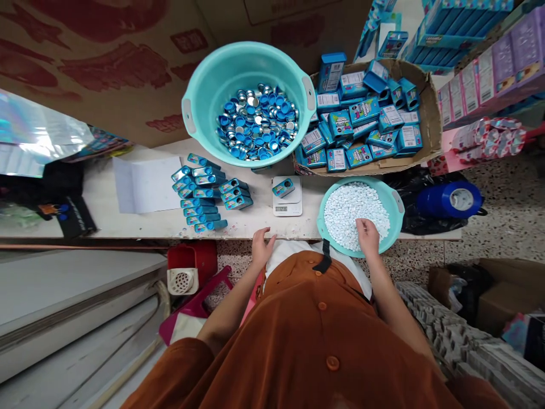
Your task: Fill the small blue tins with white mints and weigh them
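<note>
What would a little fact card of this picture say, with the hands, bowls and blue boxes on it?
Left hand: by the table's front edge, holding nothing visible
Right hand: fingertips at the white pieces; grip unclear
Small bowl: holds the white pieces
Large tub: blue and silver caps inside
Scale: one blue box on top
Left group: several blue boxes
Carton: many more blue boxes, piled up

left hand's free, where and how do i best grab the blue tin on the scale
Probably pinch the blue tin by its opposite long sides, the left hand coming from the near table edge: its boxy shape offers flat sides, and the upward-facing hole is best left uncovered.
</note>
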Tool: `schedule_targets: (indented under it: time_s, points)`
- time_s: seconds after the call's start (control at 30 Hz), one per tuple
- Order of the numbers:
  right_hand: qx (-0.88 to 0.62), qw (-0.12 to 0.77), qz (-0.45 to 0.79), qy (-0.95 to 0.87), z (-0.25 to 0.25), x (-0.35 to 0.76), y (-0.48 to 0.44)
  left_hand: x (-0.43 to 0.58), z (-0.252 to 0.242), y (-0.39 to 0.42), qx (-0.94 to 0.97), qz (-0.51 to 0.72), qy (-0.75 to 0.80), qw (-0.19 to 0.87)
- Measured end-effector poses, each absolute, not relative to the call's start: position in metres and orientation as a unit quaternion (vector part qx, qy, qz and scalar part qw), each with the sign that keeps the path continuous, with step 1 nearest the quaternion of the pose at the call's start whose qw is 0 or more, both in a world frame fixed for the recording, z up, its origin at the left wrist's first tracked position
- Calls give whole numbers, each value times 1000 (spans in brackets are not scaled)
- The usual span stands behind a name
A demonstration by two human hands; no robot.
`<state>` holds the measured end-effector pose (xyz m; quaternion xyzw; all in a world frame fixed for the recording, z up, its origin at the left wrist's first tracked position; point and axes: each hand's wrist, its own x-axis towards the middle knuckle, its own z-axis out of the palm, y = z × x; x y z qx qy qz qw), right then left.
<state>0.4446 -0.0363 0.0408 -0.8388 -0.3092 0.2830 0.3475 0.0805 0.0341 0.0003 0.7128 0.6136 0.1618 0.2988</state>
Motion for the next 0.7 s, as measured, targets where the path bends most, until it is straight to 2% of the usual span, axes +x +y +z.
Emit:
schedule_targets:
  time_s: [0.17,0.43,0.57,0.7]
  points:
    - [-806,258,185,-499,14,426,-15,88,12,49,721,177,606,286]
    - [-813,163,165,-533,-15,423,-14,80,22,26,724,161,602,294]
    - [-844,186,164,-476,-11,433,-13,74,22,25,727,158,594,307]
    - [-882,257,164,-360,2,440,-11,57,24,32,710,174,607,312]
